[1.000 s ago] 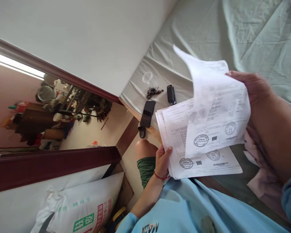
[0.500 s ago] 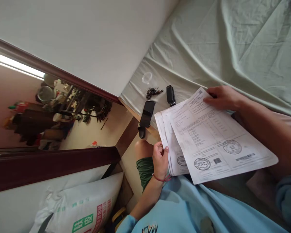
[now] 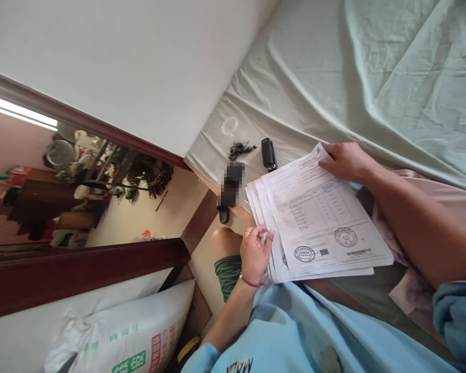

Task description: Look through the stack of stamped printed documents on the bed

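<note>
Soft, even daylight, a bright glaring strip at far left, tilted wide-angle view, one small pixelated patch mid-frame.

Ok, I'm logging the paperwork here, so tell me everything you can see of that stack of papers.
The stack of papers is white printed sheets, fanned slightly so several edges show. The top sheet carries tables of text, two round stamps and a barcode, too small to read. It lies flat at the edge of the bed. The left hand grips its near edge; the right hand presses its far corner.
</note>
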### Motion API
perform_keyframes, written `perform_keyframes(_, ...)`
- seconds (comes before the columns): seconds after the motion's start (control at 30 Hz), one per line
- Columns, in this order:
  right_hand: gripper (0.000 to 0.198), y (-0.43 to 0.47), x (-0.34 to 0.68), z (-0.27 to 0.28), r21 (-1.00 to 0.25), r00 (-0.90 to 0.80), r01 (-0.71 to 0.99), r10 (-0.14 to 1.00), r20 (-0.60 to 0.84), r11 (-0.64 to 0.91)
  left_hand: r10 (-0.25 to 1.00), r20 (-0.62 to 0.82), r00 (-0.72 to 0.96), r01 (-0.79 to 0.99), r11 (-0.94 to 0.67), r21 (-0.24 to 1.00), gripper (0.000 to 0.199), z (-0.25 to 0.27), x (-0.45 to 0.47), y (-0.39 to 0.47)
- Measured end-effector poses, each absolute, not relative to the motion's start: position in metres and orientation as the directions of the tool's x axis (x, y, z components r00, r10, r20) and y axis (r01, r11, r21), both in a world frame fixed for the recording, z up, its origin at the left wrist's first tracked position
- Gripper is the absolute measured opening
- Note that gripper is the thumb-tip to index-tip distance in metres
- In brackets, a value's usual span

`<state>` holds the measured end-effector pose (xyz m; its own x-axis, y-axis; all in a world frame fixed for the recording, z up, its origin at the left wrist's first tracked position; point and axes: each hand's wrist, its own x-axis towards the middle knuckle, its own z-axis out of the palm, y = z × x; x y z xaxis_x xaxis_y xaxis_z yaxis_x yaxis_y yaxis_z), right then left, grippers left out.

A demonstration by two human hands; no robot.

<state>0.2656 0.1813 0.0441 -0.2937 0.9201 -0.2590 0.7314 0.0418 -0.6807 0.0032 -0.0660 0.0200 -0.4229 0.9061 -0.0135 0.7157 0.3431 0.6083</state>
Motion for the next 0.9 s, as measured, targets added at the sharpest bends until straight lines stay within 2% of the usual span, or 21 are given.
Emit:
perform_keyframes(0.17,0.019,0.177,0.258,0.038,-0.697,-0.319,0.714,0.916,-0.241,0.065,0.899,-0.095,-0.427,0.688,0.391,0.612,0.022,0.022,0.008,-0.058)
perform_keyframes(0.3,0.019,0.177,0.259,0.036,-0.715,-0.331,0.697,0.908,-0.256,0.053,0.904,-0.126,-0.409,0.698,0.399,0.595,0.017,0.024,0.015,-0.055)
perform_keyframes(0.47,0.015,0.184,0.265,0.03,-0.806,-0.273,0.587,0.956,-0.106,0.078,0.961,-0.008,-0.278,0.738,0.218,0.639,0.014,0.033,0.023,-0.06)
perform_keyframes(0.57,0.046,0.189,0.272,0.026,-0.906,-0.265,0.42,0.961,-0.074,0.046,0.974,0.035,-0.223,0.73,0.143,0.668,0.018,0.039,0.029,-0.068)
perform_keyframes(0.67,0.07,0.191,0.282,0.026,-0.976,-0.407,0.205,0.901,-0.149,-0.069,0.985,0.072,-0.155,0.741,0.068,0.668,0.021,0.042,0.032,-0.075)
perform_keyframes(0.73,0.067,0.191,0.289,0.029,-0.982,-0.549,0.09,0.814,-0.188,-0.166,0.988,0.118,-0.103,0.752,0.0,0.66,0.024,0.042,0.032,-0.079)
perform_keyframes(0.83,0.045,0.187,0.298,0.039,-0.961,-0.713,0.036,0.666,-0.217,-0.275,0.989,0.143,-0.034,0.728,-0.073,0.681,0.026,0.043,0.032,-0.083)
perform_keyframes(0.9,0.032,0.183,0.301,0.046,-0.953,-0.717,0.001,0.664,-0.212,-0.303,0.993,0.12,-0.024,0.689,-0.071,0.722,0.026,0.044,0.032,-0.086)
